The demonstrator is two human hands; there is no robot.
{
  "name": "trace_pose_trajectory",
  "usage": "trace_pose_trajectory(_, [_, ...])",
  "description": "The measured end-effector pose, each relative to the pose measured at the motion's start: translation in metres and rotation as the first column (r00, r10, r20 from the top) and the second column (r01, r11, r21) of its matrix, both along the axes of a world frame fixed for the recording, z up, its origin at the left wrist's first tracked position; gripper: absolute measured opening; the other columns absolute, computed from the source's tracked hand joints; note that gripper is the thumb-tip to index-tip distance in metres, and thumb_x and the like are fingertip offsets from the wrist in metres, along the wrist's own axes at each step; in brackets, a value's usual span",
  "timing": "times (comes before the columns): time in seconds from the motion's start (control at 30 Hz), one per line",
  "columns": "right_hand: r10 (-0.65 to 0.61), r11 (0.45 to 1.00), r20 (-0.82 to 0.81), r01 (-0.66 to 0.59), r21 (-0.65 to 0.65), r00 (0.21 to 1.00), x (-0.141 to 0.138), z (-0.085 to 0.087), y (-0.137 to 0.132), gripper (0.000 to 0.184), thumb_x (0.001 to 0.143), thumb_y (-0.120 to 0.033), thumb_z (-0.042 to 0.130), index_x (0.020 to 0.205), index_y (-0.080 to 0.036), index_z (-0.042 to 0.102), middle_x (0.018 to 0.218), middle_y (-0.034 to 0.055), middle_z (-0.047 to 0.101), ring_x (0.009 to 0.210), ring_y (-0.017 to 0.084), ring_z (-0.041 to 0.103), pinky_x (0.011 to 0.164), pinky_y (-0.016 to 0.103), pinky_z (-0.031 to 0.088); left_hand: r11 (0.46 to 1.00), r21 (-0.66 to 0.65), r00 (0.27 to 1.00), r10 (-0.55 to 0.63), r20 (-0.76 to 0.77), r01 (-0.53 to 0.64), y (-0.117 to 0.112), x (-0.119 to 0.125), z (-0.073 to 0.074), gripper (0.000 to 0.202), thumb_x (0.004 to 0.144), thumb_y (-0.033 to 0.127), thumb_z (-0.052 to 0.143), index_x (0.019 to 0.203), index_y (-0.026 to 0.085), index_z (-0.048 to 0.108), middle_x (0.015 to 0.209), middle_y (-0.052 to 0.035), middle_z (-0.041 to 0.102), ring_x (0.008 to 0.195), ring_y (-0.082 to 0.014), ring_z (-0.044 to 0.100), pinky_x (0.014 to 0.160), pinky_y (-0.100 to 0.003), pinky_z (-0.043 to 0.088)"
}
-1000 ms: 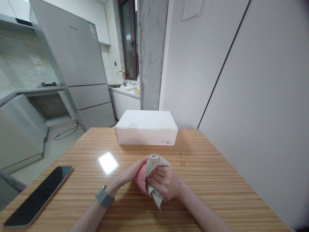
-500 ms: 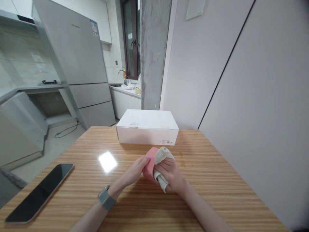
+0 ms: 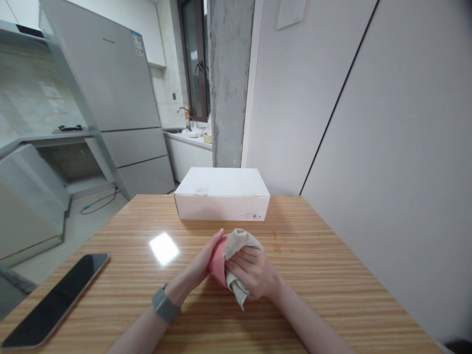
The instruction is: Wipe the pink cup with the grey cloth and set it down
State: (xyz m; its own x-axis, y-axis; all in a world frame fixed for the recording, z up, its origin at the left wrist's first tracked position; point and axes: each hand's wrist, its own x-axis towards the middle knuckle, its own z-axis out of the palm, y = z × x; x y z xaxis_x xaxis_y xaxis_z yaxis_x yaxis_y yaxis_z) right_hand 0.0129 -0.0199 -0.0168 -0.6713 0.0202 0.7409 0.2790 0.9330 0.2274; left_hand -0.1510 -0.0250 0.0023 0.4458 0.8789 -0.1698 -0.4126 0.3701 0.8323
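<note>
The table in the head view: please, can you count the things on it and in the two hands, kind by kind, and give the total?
White cardboard box: 1
Smartphone: 1
Pink object: 1
Grey cloth: 1
Total: 4

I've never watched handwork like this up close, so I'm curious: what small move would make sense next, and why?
Probably slide the grey cloth in the right hand onto the bare side of the pink object. The left hand already holds that object, and a patch of it shows uncovered between the hands.
</note>
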Motion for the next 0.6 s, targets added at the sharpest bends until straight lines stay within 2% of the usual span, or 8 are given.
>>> trace_pose_trajectory(0.1, [0.008,0.999,0.01,-0.008,-0.036,1.0,-0.002,0.0,-0.001,0.034,0.086,-0.03,0.036,0.1,-0.01,0.06,0.088,0.0128,0.069,0.085,0.023,0.064,0.086,0.035,0.049,0.991,0.132,0.985,0.046,-0.168,-0.024,0.004,-0.003,-0.004,0.035,0.083,0.043,0.056,0.1,0.016,0.07,0.112,-0.0045,0.068,0.121,-0.0216,0.05,0.112,-0.033,0.02])
trace_pose_trajectory(0.23, [0.027,0.992,0.021,-0.024,-0.128,0.999,0.001,-0.002,0.002,0.031,0.083,-0.031,0.039,0.099,-0.012,0.058,0.087,0.0126,0.068,0.085,0.023,0.063,0.085,0.037,0.049,0.939,0.344,0.938,0.143,-0.315,-0.027,0.009,-0.004,-0.01,0.039,0.086,0.044,0.048,0.104,0.016,0.069,0.117,-0.0048,0.066,0.119,-0.0233,0.05,0.112,-0.037,0.021])
trace_pose_trajectory(0.33, [0.015,0.981,-0.006,-0.016,-0.196,1.0,0.005,-0.002,0.004,0.031,0.081,-0.029,0.039,0.101,-0.014,0.057,0.089,0.0125,0.068,0.087,0.024,0.063,0.084,0.038,0.048,0.917,0.395,0.924,0.197,-0.328,-0.055,0.009,-0.004,-0.015,0.043,0.086,0.046,0.049,0.106,0.013,0.067,0.122,-0.0078,0.063,0.121,-0.0261,0.048,0.112,-0.04,0.022])
trace_pose_trajectory(0.43, [-0.014,0.966,-0.066,-0.004,-0.259,0.998,0.009,0.0,0.005,0.031,0.08,-0.027,0.038,0.102,-0.015,0.056,0.089,0.0115,0.067,0.083,0.024,0.062,0.079,0.039,0.048,0.888,0.459,0.909,0.209,-0.361,-0.022,0.005,-0.008,-0.017,0.047,0.087,0.047,0.046,0.118,0.014,0.061,0.131,-0.0073,0.056,0.125,-0.0265,0.045,0.113,-0.041,0.021])
trace_pose_trajectory(0.53, [-0.042,0.957,-0.118,0.006,-0.291,0.992,0.014,0.001,0.005,0.03,0.08,-0.028,0.039,0.1,-0.016,0.057,0.086,0.0104,0.067,0.079,0.024,0.062,0.073,0.039,0.048,0.862,0.505,0.914,0.17,-0.367,0.043,-0.002,-0.011,-0.015,0.047,0.089,0.045,0.045,0.127,0.019,0.054,0.136,-0.0061,0.051,0.129,-0.0255,0.04,0.113,-0.041,0.02])
trace_pose_trajectory(0.6, [-0.056,0.961,-0.124,0.019,-0.277,0.991,0.017,0.0,0.006,0.028,0.08,-0.028,0.04,0.098,-0.017,0.058,0.083,0.0096,0.067,0.077,0.024,0.062,0.07,0.038,0.048,0.878,0.475,0.946,0.108,-0.307,0.054,-0.004,-0.01,-0.013,0.047,0.089,0.043,0.048,0.13,0.019,0.051,0.137,-0.0061,0.05,0.131,-0.0256,0.038,0.113,-0.041,0.022])
